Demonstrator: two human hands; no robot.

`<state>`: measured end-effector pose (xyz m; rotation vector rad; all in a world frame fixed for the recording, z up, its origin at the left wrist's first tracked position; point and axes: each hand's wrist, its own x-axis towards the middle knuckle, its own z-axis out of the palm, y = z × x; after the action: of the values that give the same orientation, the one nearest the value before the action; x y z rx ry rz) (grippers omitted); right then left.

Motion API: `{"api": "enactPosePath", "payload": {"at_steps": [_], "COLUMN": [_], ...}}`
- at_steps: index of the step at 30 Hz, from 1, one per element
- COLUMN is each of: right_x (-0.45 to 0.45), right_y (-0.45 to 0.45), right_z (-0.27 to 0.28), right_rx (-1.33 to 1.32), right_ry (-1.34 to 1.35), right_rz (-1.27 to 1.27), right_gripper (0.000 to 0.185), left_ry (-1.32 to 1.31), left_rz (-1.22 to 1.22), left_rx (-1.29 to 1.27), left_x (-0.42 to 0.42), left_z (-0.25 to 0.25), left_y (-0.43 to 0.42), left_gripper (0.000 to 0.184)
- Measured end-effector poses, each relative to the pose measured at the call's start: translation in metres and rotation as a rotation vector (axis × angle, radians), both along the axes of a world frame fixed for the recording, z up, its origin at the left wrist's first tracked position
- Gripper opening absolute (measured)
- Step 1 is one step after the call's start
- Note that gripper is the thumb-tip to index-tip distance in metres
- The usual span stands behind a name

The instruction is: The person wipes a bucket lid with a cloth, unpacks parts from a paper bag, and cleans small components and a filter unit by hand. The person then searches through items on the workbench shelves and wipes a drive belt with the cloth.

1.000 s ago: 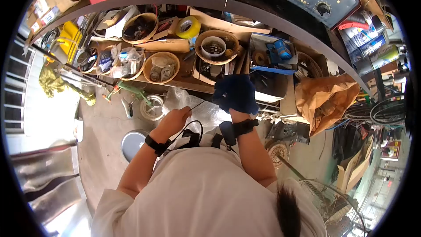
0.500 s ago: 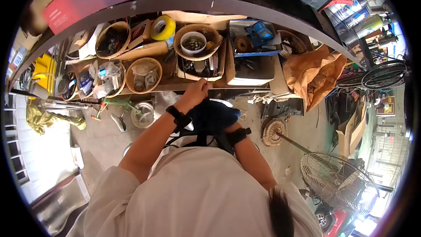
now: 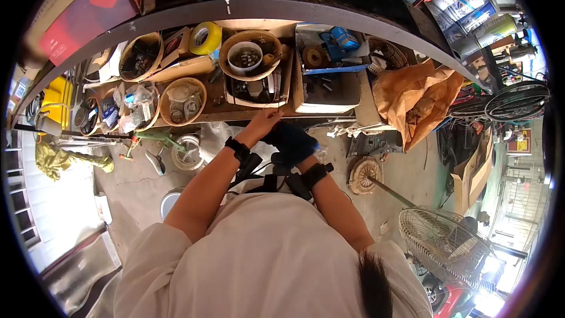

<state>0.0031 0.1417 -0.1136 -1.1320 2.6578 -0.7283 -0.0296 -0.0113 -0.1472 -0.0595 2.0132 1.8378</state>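
Note:
My left hand (image 3: 265,123) is bare, with a black band at the wrist. Its fingers are pinched together at the front edge of the shelf, below a box holding small parts (image 3: 259,91). A thin dark thing seems to stick up at the fingertips, too small to name. Close beside it, my right hand is covered by dark blue fabric (image 3: 294,143), a glove or a cloth; I cannot tell which. Its fingers are hidden. Above my hands, a wicker basket (image 3: 275,40) sits on that box and holds a white bowl (image 3: 244,59) of small metal pieces.
Along the shelf stand a roll of yellow tape (image 3: 205,38), a wicker basket with bagged parts (image 3: 183,102), an open cardboard box (image 3: 326,97) and a crumpled brown paper bag (image 3: 406,91). A caged fan (image 3: 441,241) stands at the right, near a round base (image 3: 365,176).
My left hand's pinched fingers have shifted slightly down. The dark fabric over my right hand has also shifted, and the view has turned a little, so the shelf's contents appear further left.

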Motion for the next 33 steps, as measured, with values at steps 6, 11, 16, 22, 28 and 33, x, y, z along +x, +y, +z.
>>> {"api": "enactPosePath", "payload": {"at_steps": [6, 11, 16, 22, 28, 33], "right_x": [-0.007, -0.005, -0.002, 0.024, 0.105, 0.14], "right_y": [0.012, 0.073, 0.136, 0.134, 0.234, 0.291], "right_z": [0.02, 0.027, 0.065, 0.077, 0.056, -0.012], "right_rx": [-0.024, -0.615, 0.04, -0.696, -1.386, -0.847], "right_ry": [-0.06, -0.622, -0.163, -0.77, -1.056, -0.622], "right_rz": [-0.003, -0.228, -0.181, -0.4, -0.843, -1.016], "right_gripper": [0.046, 0.045, 0.031, 0.03, 0.02, 0.015], "left_ry": [0.045, 0.017, -0.082, -0.011, -0.087, -0.156], "left_rz": [0.015, -0.04, -0.031, 0.028, 0.15, 0.225], "left_rx": [-0.09, 0.148, 0.137, 0.022, -0.116, -0.193], "left_x": [0.009, 0.016, 0.026, 0.049, 0.084, 0.101], "left_z": [0.024, 0.042, 0.022, -0.016, -0.038, -0.045], "left_y": [0.008, 0.012, -0.001, -0.037, -0.099, -0.12], "left_gripper": [0.028, 0.025, 0.027, 0.02, 0.019, 0.02]}}
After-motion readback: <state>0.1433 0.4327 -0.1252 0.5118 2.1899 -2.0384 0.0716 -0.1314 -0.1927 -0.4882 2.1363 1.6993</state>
